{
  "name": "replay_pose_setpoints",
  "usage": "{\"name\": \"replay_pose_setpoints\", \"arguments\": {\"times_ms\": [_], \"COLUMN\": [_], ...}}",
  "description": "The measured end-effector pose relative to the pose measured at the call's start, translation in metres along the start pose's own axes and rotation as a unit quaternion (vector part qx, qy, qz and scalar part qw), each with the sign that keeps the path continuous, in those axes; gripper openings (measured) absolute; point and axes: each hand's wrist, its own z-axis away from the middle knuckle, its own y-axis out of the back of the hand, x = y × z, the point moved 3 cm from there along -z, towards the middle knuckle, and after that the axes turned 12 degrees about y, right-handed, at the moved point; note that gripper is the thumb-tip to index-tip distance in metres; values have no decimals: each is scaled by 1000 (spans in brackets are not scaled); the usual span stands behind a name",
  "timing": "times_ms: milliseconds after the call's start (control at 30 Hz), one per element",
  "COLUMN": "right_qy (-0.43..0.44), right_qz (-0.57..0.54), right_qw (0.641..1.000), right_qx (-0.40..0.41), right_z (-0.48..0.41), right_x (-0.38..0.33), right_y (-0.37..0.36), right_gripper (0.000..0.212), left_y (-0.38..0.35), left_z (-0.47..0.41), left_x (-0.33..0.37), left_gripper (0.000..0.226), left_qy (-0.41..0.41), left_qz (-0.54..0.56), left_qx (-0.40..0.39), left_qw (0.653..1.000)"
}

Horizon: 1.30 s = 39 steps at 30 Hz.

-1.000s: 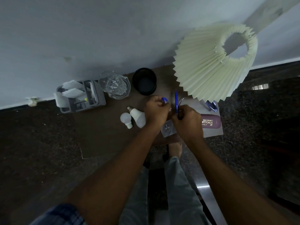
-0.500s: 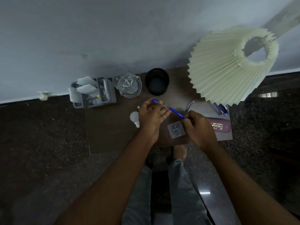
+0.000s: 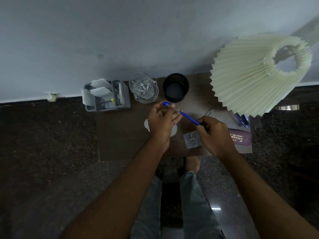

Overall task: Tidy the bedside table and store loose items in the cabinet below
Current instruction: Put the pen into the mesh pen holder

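- Since half a second ago: both hands barely shifted, pen (image 3: 189, 116) unchanged between them.
- My left hand (image 3: 162, 120) pinches its cap end; my right hand (image 3: 214, 133) grips the other end.
- Pen sits above surface (image 3: 120, 135), near black cup (image 3: 176, 87).
- Open room: bare left half, up to the front edge.
- Purple case (image 3: 240, 138) reads "OPTICALS".

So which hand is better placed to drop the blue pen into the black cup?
Probably the left hand: it holds the blue pen's capped end just below the black cup. The right hand is farther away.
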Motion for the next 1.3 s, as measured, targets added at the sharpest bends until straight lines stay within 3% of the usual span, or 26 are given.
{"name": "replay_pose_setpoints", "arguments": {"times_ms": [500,667,733,867,1100,1200,1300], "right_qy": [15,11,-21,-165,-303,-309,-305], "right_qz": [4,-20,-83,-307,-479,-506,-501], "right_qw": [1000,999,995,932,794,766,767], "right_qx": [-10,-31,-52,-100,-219,-249,-259], "right_z": [-10,-18,-22,-26,-25,-26,-26], "right_x": [-5,-14,-17,-21,-26,-36,-42], "right_y": [-1,-5,-8,-13,-23,-25,-26], "right_gripper": [14,15,17,28,66,75,79], "left_y": [7,5,4,5,7,5,5], "left_z": [-3,1,3,2,8,13,16], "left_x": [5,2,0,1,7,13,21], "left_gripper": [40,36,35,34,32,29,29], "left_qy": [-4,-7,-10,-29,-25,-34,-37], "left_qz": [-8,-72,-107,-141,-239,-286,-312], "left_qx": [7,-3,-8,-21,-124,-162,-199], "left_qw": [1000,997,994,989,963,944,928]}}
